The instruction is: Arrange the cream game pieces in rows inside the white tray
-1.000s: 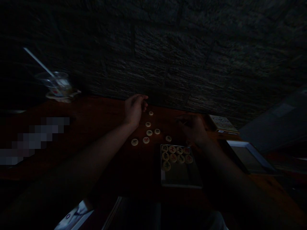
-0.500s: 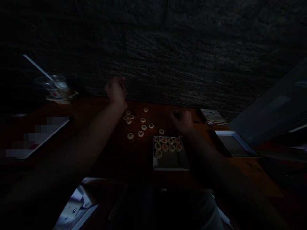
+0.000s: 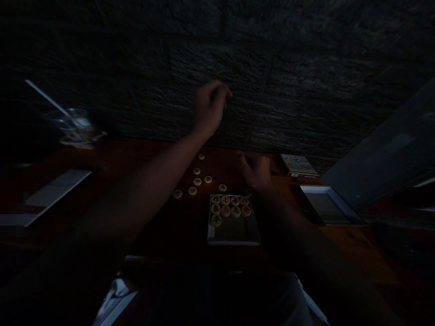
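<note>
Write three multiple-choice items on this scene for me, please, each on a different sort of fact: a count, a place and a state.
1. How many Chinese chess pieces lie in the white tray?
A. Five
B. Nine
C. Twelve

2. Where does the glass with the straw stand?
A. On a coaster at the left end of the table
B. Inside the tray
C. At the right end of the table

3. How is the left hand placed?
A. Flat on the table
B. Raised above the table, touching no piece
C. Gripping the tray's rim

Answers:
1. B: two rows of four, plus one below.
2. A: the coaster lies under it, at the left.
3. B: it shows high against the wall, away from the pieces.
</note>
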`<state>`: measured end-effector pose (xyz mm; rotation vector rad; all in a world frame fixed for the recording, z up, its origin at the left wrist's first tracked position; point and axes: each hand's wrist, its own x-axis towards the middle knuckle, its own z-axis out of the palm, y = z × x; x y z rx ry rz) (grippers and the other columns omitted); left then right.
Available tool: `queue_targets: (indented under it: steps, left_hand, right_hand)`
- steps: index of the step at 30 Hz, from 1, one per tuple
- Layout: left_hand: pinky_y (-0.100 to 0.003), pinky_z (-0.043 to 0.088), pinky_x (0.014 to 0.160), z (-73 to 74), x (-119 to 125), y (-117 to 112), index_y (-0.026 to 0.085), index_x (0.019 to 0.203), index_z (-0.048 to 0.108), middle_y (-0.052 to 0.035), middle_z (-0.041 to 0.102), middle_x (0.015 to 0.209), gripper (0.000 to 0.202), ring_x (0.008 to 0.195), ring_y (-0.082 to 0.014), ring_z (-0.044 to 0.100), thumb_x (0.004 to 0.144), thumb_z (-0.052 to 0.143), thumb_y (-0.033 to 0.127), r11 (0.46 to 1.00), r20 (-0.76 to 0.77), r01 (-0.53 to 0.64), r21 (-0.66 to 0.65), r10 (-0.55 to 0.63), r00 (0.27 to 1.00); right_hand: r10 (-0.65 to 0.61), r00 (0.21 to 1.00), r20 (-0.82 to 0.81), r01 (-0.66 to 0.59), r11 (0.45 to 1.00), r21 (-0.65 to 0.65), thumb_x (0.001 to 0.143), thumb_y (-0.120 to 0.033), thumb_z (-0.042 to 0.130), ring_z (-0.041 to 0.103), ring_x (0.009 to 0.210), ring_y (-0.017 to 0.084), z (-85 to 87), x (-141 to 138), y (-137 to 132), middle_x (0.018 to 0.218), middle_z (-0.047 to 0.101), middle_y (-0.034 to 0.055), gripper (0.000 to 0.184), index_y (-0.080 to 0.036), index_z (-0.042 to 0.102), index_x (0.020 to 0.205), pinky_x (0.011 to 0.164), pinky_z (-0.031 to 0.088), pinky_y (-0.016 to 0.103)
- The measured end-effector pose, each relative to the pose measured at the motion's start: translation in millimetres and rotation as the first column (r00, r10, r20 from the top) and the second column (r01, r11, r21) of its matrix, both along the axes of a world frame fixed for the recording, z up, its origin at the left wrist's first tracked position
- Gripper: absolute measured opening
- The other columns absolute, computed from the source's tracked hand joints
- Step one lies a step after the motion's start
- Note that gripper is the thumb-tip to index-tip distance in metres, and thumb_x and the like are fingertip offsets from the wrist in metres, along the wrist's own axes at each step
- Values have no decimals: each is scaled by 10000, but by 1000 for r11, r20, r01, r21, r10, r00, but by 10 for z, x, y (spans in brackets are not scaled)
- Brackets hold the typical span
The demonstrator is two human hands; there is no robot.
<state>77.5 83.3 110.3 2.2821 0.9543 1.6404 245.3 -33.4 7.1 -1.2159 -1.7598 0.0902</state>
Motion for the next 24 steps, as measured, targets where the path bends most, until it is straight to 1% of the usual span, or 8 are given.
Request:
queue_targets:
  steps: [1,3,6,8,12,14,19,24]
  left_hand:
    - [-310,432,740,-61,-115,-126,198,871,671,2,666,747,338,800,-139,612,1050,393,270,998,-1,-46,40,46,999]
    - [-305,462,722,-204,-415,-374,204,829,729,4,734,792,199,776,-156,666,933,566,252,999,-197,-10,33,16,980]
    - [-315,504,738,-448,-863,-629,223,824,781,2,785,819,183,764,-184,717,860,603,236,996,-370,-71,-56,46,928]
    - [-318,524,757,-613,-1067,-690,238,817,789,6,798,827,193,776,-192,733,840,597,230,985,-385,-128,-120,72,920]
    - [-298,529,718,-861,-1215,-674,223,825,795,-7,801,801,220,728,-178,721,839,576,212,967,-235,-207,-146,169,957]
    - [-289,525,697,-924,-1221,-664,216,833,798,-8,799,787,221,707,-170,716,847,577,224,968,-197,-215,-130,188,962]
    - [-284,527,679,-968,-1293,-679,220,839,797,-6,805,805,204,697,-165,718,861,598,256,984,-255,-178,-23,167,953]
    - [-296,531,653,-981,-1455,-673,226,837,794,-15,802,791,213,695,-182,721,852,585,256,974,-251,-211,-88,183,951]
  right_hand:
    - [-5,1000,-9,5,1000,-3,1006,-613,455,512,568,144,4,15,3,592,579,20,592,-177,611,638,573,320,289]
    - [-10,1000,-26,10,1000,-1,1006,-606,462,494,551,144,2,39,9,581,561,16,578,-183,597,637,565,306,295]
    - [3,999,-44,-2,1000,22,1010,-598,463,494,550,149,-12,41,16,573,533,12,568,-194,559,622,567,296,304]
    - [17,999,-37,-17,1000,14,1011,-607,449,489,548,148,-17,24,19,566,512,9,580,-200,528,605,562,292,303]
    - [28,1000,8,-28,1000,-9,1002,-615,446,470,541,137,-16,-7,32,547,492,2,586,-205,489,586,551,292,294]
    - [29,999,23,-29,1000,-11,1000,-616,454,484,557,139,-24,-7,43,555,506,4,585,-201,506,592,558,306,291]
    - [24,1000,0,-23,996,-89,976,-681,486,478,528,142,-81,34,68,540,513,15,632,-196,543,574,521,319,294]
    - [0,999,-37,-6,986,-167,963,-713,482,486,501,141,-115,71,79,535,532,22,656,-177,602,605,478,325,279]
